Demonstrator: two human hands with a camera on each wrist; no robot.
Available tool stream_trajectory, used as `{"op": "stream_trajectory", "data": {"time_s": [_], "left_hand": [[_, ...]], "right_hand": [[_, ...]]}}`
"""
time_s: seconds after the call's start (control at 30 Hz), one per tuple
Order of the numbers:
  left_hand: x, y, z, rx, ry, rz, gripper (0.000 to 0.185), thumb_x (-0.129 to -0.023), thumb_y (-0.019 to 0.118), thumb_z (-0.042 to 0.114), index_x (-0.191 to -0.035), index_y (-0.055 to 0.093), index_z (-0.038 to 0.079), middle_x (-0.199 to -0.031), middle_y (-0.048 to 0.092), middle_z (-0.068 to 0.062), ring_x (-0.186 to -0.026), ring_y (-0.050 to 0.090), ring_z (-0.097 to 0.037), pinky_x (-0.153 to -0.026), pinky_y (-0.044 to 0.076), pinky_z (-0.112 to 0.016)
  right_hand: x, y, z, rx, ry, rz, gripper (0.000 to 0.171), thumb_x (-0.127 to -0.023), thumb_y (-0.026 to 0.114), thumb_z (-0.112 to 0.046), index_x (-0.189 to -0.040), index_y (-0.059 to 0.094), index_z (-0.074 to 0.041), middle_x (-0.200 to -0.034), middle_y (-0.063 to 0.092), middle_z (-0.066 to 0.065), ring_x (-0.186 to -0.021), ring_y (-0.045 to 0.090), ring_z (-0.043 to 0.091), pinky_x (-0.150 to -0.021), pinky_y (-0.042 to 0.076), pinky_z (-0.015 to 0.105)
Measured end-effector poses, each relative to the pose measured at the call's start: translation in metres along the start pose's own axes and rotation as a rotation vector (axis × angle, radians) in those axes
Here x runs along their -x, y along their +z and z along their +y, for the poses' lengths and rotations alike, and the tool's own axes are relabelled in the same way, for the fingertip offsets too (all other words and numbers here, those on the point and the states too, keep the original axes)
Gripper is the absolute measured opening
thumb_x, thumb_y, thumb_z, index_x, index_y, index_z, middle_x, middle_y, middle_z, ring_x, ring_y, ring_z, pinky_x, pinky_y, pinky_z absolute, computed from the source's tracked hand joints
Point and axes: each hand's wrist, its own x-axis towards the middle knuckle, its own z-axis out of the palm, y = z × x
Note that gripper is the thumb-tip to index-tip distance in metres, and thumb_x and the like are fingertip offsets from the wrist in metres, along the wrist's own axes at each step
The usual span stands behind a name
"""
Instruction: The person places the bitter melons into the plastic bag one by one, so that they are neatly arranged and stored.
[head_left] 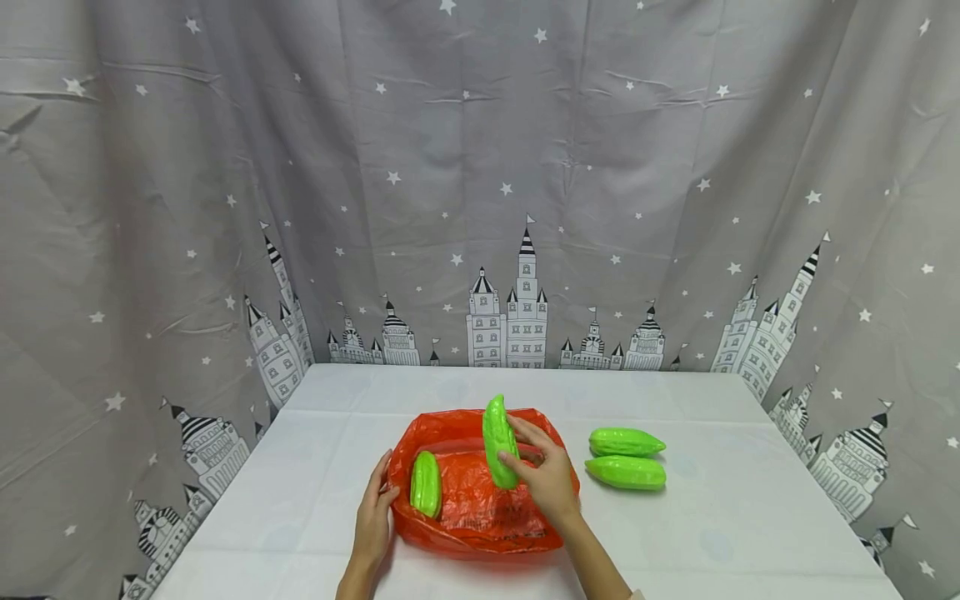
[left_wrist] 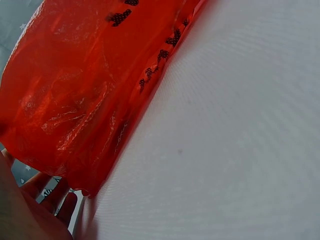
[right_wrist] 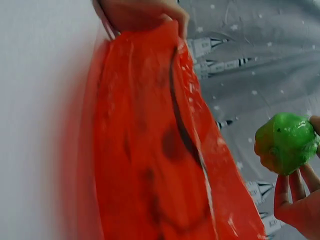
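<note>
An open red plastic bag (head_left: 480, 542) sits on the white table, its mouth spread wide. My left hand (head_left: 371, 517) holds it by its left side, fingers and thumb at the rim. Over the bag's mouth, my right hand (head_left: 551, 479) grips a bright green, ridged bitter melon (head_left: 497, 442) between thumb and fingers, long side nearly upright. Its lobed end faces the right wrist view, where the bitter melon (right_wrist: 284, 142) is beside the bag's wall. Inside the bag, at the left, lies another bitter melon (head_left: 426, 485).
To the right of the bag, two more bitter melons lie side by side: a rear bitter melon (head_left: 625, 442) and a front bitter melon (head_left: 627, 472). A grey curtain (head_left: 600, 167) printed with stars and castles hangs behind and around the white table (head_left: 720, 533).
</note>
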Motion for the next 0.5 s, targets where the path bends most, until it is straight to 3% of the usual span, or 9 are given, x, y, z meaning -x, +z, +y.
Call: {"op": "stream_trajectory", "data": {"time_s": [0.5], "left_hand": [[-0.001,0.000,0.000,0.012,-0.032,-0.008,0.051,-0.095,0.038,0.012,-0.145,0.029,0.018,-0.145,0.034,-0.011,-0.127,0.034,-0.029,-0.104,0.024,-0.050]], "right_hand": [[-0.001,0.050,0.017,0.055,0.074,0.129,0.047,-0.080,0.069,-0.004,-0.125,0.055,0.002,-0.128,0.051,0.020,-0.106,0.053,0.037,-0.070,0.054,0.027]]}}
